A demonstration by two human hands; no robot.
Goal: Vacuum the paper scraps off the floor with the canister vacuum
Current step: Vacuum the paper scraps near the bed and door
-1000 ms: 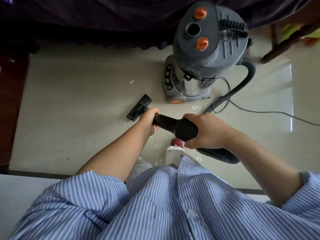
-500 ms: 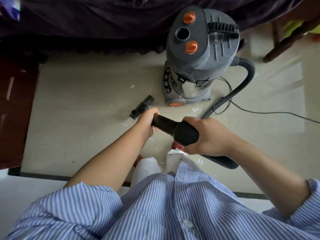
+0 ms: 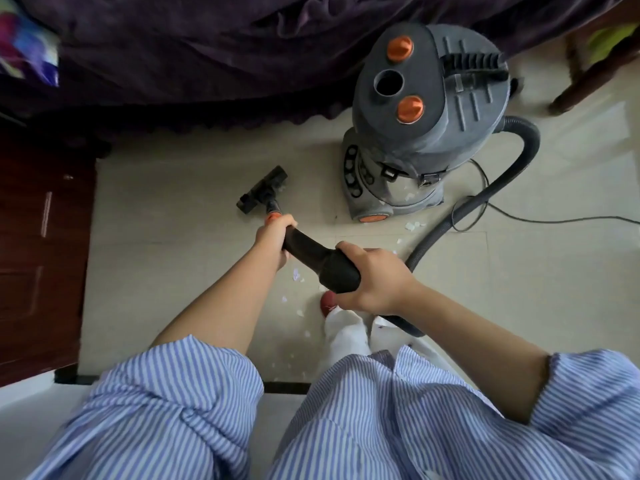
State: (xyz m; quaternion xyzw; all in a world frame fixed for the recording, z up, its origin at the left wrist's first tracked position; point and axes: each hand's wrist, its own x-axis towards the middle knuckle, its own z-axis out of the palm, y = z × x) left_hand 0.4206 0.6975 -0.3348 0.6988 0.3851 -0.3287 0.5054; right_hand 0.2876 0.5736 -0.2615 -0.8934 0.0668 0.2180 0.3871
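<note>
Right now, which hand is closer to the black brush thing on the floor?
Left. The left hand grips the wand just behind the floor brush; the right hand holds the handle farther back, toward the body.

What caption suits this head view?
Both hands, left hand and right hand, steer the vacuum wand toward paper scraps.
</note>
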